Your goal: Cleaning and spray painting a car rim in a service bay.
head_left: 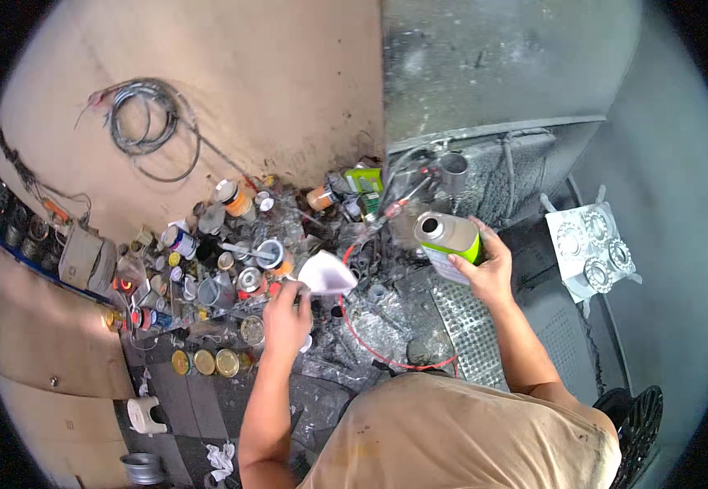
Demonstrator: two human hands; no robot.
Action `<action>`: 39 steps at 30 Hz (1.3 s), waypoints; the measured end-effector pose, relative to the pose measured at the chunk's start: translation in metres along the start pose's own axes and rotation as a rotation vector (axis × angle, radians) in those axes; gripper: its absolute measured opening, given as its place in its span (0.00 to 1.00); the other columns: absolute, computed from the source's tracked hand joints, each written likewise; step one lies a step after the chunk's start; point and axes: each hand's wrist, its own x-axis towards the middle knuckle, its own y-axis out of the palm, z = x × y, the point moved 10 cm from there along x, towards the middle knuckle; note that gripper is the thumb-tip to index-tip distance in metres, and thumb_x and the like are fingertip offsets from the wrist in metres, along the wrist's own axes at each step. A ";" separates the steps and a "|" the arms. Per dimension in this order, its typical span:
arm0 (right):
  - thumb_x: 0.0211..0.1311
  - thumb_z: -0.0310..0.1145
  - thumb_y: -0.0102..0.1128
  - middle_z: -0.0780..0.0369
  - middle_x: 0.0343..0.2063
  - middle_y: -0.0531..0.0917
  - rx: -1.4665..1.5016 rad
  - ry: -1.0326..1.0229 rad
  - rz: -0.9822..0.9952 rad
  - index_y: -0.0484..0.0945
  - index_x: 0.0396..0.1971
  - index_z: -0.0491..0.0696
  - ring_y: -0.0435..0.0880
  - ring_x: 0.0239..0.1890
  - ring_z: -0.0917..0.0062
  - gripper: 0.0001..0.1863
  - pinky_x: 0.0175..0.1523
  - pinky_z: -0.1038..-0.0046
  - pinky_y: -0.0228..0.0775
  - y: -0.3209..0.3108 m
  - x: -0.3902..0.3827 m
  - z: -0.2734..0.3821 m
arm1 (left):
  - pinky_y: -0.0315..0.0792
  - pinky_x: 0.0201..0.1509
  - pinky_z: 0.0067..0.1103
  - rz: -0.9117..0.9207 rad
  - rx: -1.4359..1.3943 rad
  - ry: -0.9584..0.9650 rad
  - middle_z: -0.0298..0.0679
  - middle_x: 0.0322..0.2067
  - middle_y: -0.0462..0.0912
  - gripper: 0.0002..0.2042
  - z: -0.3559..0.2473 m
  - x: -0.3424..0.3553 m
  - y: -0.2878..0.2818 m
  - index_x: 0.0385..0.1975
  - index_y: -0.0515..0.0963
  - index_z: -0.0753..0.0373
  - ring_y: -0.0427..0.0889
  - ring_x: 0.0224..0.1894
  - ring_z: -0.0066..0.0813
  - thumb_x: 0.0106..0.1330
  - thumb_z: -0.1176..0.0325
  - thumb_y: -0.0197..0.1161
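Observation:
My right hand (488,273) grips a green and silver metal can (448,239) with a round top opening, held up above the cluttered surface. A white paper cone funnel (327,273) is pinched in my left hand (286,318), its wide mouth turned up and to the right. The funnel sits to the left of the can, apart from it. Below both lies a messy, paint-spattered work surface (386,322) with a red hose (362,346) looping across it.
Several small paint tins, jars and lids (224,269) crowd the surface on the left. A coil of wire (146,122) hangs on the brown board. A white panel with round metal parts (594,244) lies at the right. A perforated metal grating (472,326) is below my right hand.

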 end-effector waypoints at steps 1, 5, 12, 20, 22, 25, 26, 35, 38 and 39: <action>0.42 0.30 0.79 0.52 0.55 0.80 -0.078 -0.050 -0.007 0.76 0.54 0.36 0.79 0.57 0.67 0.35 0.65 0.67 0.66 -0.019 0.012 0.014 | 0.74 0.43 0.39 -0.007 -0.022 0.100 0.51 0.36 0.82 0.07 -0.039 0.024 0.009 0.39 0.77 0.65 0.81 0.41 0.55 0.61 0.74 0.62; 0.40 0.30 0.80 0.52 0.51 0.82 -0.277 -0.219 -0.010 0.77 0.53 0.37 0.82 0.54 0.65 0.35 0.61 0.68 0.70 -0.083 0.053 0.035 | 0.74 0.43 0.39 -0.089 -0.080 0.338 0.50 0.38 0.82 0.08 -0.150 0.110 0.055 0.39 0.76 0.64 0.81 0.41 0.55 0.61 0.73 0.62; 0.42 0.30 0.79 0.49 0.52 0.81 -0.401 -0.299 0.035 0.75 0.53 0.35 0.82 0.53 0.60 0.35 0.60 0.66 0.72 -0.126 0.117 0.040 | 0.74 0.44 0.39 -0.158 -0.158 0.368 0.50 0.35 0.83 0.06 -0.223 0.213 0.139 0.38 0.77 0.63 0.82 0.41 0.53 0.61 0.73 0.62; 0.43 0.31 0.78 0.48 0.52 0.81 -0.490 -0.363 0.095 0.75 0.55 0.35 0.82 0.54 0.59 0.36 0.59 0.66 0.73 -0.117 0.144 0.025 | 0.76 0.46 0.41 -0.034 -0.037 0.359 0.49 0.36 0.83 0.08 -0.214 0.223 0.202 0.39 0.77 0.62 0.82 0.42 0.52 0.61 0.74 0.59; 0.43 0.31 0.78 0.48 0.52 0.81 -0.519 -0.370 0.107 0.75 0.56 0.36 0.83 0.53 0.59 0.36 0.58 0.66 0.74 -0.112 0.149 0.023 | 0.76 0.46 0.40 -0.054 -0.057 0.374 0.48 0.36 0.83 0.07 -0.210 0.221 0.202 0.38 0.77 0.62 0.82 0.42 0.51 0.61 0.74 0.59; 0.44 0.31 0.78 0.49 0.51 0.81 -0.580 -0.395 0.104 0.75 0.57 0.39 0.84 0.51 0.59 0.36 0.55 0.66 0.76 -0.107 0.156 0.026 | 0.76 0.48 0.39 -0.029 -0.060 0.399 0.47 0.38 0.83 0.08 -0.213 0.220 0.199 0.40 0.77 0.61 0.82 0.44 0.50 0.61 0.74 0.59; 0.44 0.31 0.78 0.49 0.51 0.81 -0.598 -0.375 0.108 0.75 0.57 0.40 0.84 0.51 0.58 0.37 0.55 0.65 0.76 -0.107 0.159 0.021 | 0.76 0.49 0.39 0.017 -0.044 0.409 0.47 0.40 0.82 0.09 -0.216 0.219 0.201 0.41 0.77 0.61 0.81 0.45 0.50 0.62 0.74 0.60; 0.44 0.35 0.77 0.49 0.50 0.81 -0.783 -0.470 0.176 0.74 0.59 0.43 0.83 0.49 0.54 0.38 0.53 0.62 0.76 -0.090 0.177 0.017 | 0.75 0.51 0.38 0.031 -0.052 0.479 0.45 0.40 0.82 0.11 -0.215 0.218 0.209 0.42 0.78 0.61 0.79 0.48 0.46 0.59 0.74 0.61; 0.43 0.35 0.78 0.49 0.51 0.81 -0.831 -0.498 0.209 0.74 0.59 0.44 0.83 0.49 0.54 0.39 0.53 0.62 0.76 -0.087 0.179 0.016 | 0.74 0.52 0.37 0.012 -0.115 0.461 0.46 0.39 0.82 0.11 -0.214 0.215 0.205 0.41 0.78 0.61 0.79 0.47 0.46 0.59 0.75 0.62; 0.43 0.35 0.78 0.49 0.51 0.81 -0.847 -0.518 0.226 0.74 0.59 0.44 0.83 0.49 0.54 0.39 0.53 0.62 0.76 -0.084 0.179 0.018 | 0.74 0.52 0.37 0.011 -0.115 0.457 0.46 0.39 0.82 0.11 -0.213 0.214 0.206 0.41 0.78 0.61 0.79 0.47 0.46 0.59 0.75 0.62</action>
